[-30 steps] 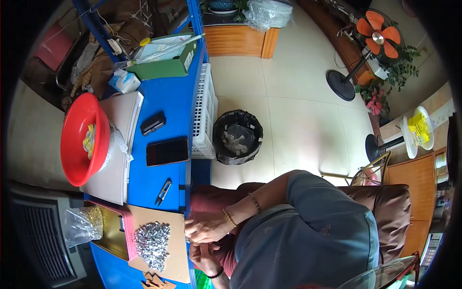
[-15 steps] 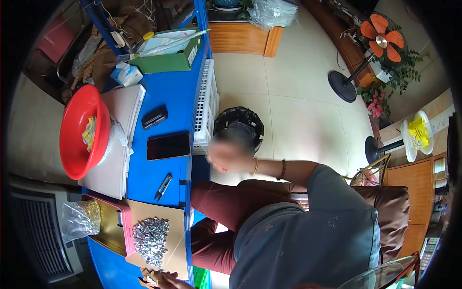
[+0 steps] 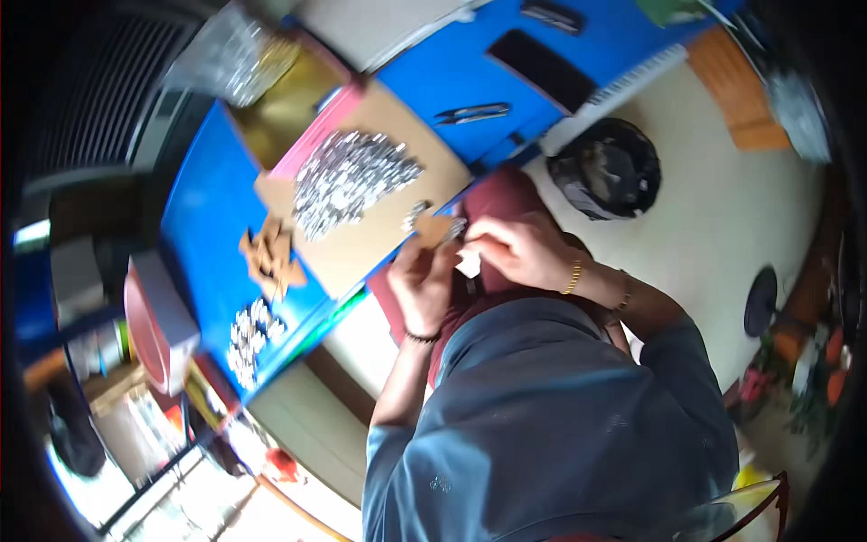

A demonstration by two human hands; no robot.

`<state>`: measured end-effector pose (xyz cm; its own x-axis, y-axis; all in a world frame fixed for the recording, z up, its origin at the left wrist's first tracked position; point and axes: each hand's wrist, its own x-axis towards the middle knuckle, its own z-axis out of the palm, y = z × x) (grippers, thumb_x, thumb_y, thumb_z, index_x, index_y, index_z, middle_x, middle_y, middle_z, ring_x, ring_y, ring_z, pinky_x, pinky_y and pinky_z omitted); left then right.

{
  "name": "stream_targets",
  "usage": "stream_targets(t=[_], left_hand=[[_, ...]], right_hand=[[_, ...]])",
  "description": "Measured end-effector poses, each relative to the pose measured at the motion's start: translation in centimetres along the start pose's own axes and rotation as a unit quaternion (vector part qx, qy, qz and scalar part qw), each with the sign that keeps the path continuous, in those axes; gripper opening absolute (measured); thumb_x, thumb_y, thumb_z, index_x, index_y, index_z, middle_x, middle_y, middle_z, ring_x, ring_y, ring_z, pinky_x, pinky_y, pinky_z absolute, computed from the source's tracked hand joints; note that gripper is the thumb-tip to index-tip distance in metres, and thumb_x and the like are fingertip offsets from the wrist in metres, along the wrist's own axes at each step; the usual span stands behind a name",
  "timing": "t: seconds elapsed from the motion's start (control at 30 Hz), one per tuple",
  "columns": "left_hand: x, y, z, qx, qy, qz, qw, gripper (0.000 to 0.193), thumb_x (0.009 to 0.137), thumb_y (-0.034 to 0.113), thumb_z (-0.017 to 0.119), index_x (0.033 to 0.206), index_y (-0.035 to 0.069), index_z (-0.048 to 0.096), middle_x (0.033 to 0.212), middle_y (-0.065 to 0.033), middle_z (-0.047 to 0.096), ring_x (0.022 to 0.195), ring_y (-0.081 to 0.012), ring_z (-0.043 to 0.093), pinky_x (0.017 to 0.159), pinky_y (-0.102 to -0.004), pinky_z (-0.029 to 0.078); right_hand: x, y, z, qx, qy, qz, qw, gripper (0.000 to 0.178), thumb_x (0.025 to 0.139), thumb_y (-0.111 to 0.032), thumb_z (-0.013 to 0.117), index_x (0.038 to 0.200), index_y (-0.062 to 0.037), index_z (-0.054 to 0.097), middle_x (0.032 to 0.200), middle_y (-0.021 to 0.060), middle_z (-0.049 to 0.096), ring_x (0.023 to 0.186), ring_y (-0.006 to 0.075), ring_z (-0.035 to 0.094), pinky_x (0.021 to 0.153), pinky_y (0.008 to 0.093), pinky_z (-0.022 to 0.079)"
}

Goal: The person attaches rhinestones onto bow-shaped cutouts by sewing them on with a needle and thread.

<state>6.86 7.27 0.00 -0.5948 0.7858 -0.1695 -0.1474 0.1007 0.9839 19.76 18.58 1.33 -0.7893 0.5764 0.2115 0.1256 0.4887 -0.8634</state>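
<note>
My left hand (image 3: 426,282) holds a small brown cardboard piece (image 3: 434,230) at the edge of the blue table (image 3: 209,210). My right hand (image 3: 513,250) meets it from the right and pinches a small silvery part (image 3: 456,229) against the card; a white scrap (image 3: 470,263) shows below its fingers. Just beyond the hands a heap of small silvery metal parts (image 3: 348,177) lies on a flat brown cardboard sheet (image 3: 379,237). The picture is tilted and a little blurred.
Cut cardboard pieces (image 3: 268,256) and a small pile of finished silvery bits (image 3: 248,331) lie on the table's left part. Pliers (image 3: 474,113), a black phone (image 3: 545,70), a plastic bag of parts (image 3: 237,56), and a black bin (image 3: 605,169) on the floor are nearby.
The head has turned sharply, so the whole scene now looks rotated. My right hand has come back from near the black bin to join the left hand at the table edge.
</note>
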Motion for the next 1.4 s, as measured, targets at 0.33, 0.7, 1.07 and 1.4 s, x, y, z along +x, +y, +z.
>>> stream_targets(t=[0.33, 0.7, 1.07, 1.4], left_hand=[[-0.9, -0.7, -1.2, -0.055, 0.068, 0.021, 0.996, 0.014, 0.078, -0.006, 0.063, 0.080, 0.000, 0.050, 0.071, -0.0010, 0.059, 0.062, -0.0038, 0.056, 0.054, -0.0190, 0.046], [-0.7, -1.6, -0.8, -0.032, 0.092, 0.041, 0.994, 0.011, 0.077, -0.006, 0.064, 0.081, -0.001, 0.056, 0.070, 0.0013, 0.059, 0.063, -0.0009, 0.052, 0.054, -0.0177, 0.043], [-1.8, -3.1, -0.1, -0.030, 0.110, 0.091, 0.989, 0.010, 0.077, -0.006, 0.063, 0.082, -0.001, 0.056, 0.074, 0.0012, 0.061, 0.064, -0.0010, 0.051, 0.055, -0.0174, 0.042], [-1.7, -2.8, -1.5, -0.010, 0.022, 0.157, 0.987, 0.017, 0.074, -0.013, 0.063, 0.088, -0.005, 0.057, 0.086, -0.0064, 0.055, 0.074, -0.0111, 0.056, 0.060, -0.0208, 0.046]], right_hand=[[0.8, -0.4, 2.7, -0.035, -0.032, -0.057, 0.997, 0.005, 0.081, -0.004, 0.058, 0.086, -0.0046, 0.058, 0.065, 0.0123, 0.060, 0.056, 0.0276, 0.061, 0.048, 0.0333, 0.046], [1.3, -0.6, 2.7, -0.067, -0.052, -0.051, 0.995, 0.004, 0.080, -0.003, 0.058, 0.083, -0.0047, 0.056, 0.059, 0.0122, 0.057, 0.051, 0.0284, 0.058, 0.045, 0.0349, 0.044], [1.5, -0.5, 2.5, -0.082, -0.096, -0.050, 0.991, 0.005, 0.078, -0.001, 0.056, 0.080, -0.0041, 0.053, 0.056, 0.0136, 0.054, 0.051, 0.0321, 0.056, 0.045, 0.0380, 0.043], [3.0, 3.1, -0.2, 0.132, -0.143, 0.188, 0.963, 0.013, 0.089, -0.012, 0.056, 0.093, 0.0004, 0.058, 0.077, -0.0022, 0.059, 0.073, 0.0021, 0.053, 0.063, 0.0197, 0.044]])
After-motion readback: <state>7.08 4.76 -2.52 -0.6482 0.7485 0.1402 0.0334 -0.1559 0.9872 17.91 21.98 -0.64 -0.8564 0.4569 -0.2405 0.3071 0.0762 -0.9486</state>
